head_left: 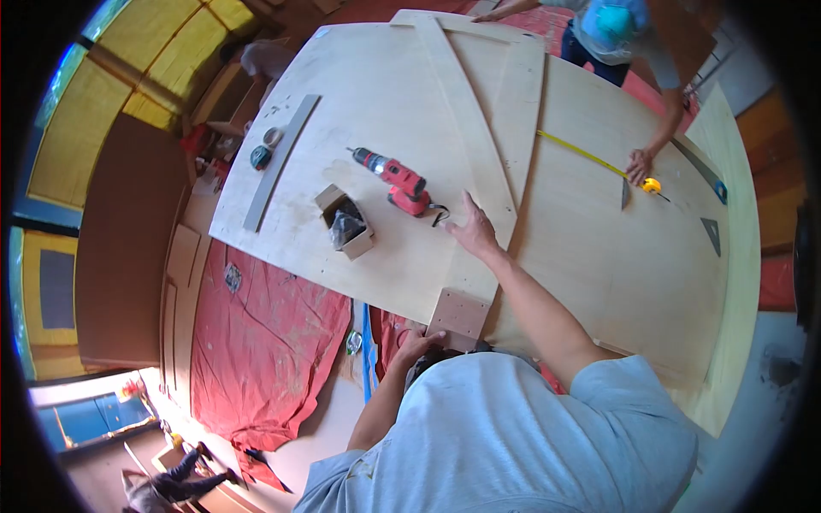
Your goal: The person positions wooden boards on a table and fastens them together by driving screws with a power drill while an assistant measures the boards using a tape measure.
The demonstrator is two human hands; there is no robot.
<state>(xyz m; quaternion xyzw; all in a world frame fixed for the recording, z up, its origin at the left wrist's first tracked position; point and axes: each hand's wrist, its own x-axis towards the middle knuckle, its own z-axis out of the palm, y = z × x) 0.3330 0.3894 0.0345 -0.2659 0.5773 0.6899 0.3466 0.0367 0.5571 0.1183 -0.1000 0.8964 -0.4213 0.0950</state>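
My right hand reaches over the large pale plywood panel, fingers spread and holding nothing. Just left of it a red cordless drill lies on the panel, a black strap at its base. By the panel's near edge, my left hand is closed at the corner of a small brown square board with holes in it; some of its fingers are hidden. Left of the drill stands an open cardboard box with a plastic bag in it. A long curved wooden strip lies across the panel.
Across the panel, a co-worker's hand is at a yellow tape measure with its blade out. A triangular square, a grey strip and a teal roll lie on the panel. Red sheeting covers the floor at left.
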